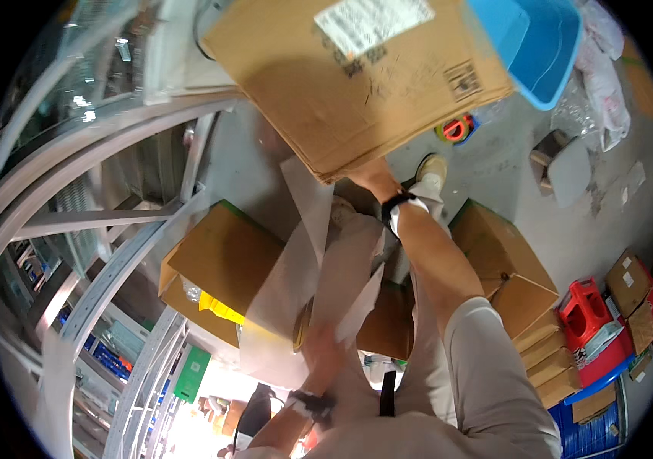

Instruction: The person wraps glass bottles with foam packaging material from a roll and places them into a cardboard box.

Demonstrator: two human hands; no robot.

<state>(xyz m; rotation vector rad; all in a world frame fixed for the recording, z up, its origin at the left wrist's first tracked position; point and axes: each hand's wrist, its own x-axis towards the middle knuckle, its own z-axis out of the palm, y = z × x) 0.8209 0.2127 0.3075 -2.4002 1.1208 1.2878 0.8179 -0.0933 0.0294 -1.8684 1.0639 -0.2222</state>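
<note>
A large closed cardboard box [361, 86] with a white label and dark printed marks fills the top of the view. Under its near bottom corner is my right hand [373, 175], with the fingers partly hidden beneath the box. My left hand [323, 347] is low at my lap, blurred, by a loose strip of translucent wrapping sheet [286, 304]; whether it grips the strip cannot be told. Another piece of this sheet [310, 201] reaches up towards the box. Below left of the big box is an open cardboard box [229, 252] with yellow packaging [220, 308] showing inside.
Metal shelving [126, 258] lines the left side. A blue plastic tub [544, 46], tape rolls [456, 128] and a small grey stool [568, 169] are at the upper right. An open carton [501, 264] and a red plastic container [584, 310] are at the right.
</note>
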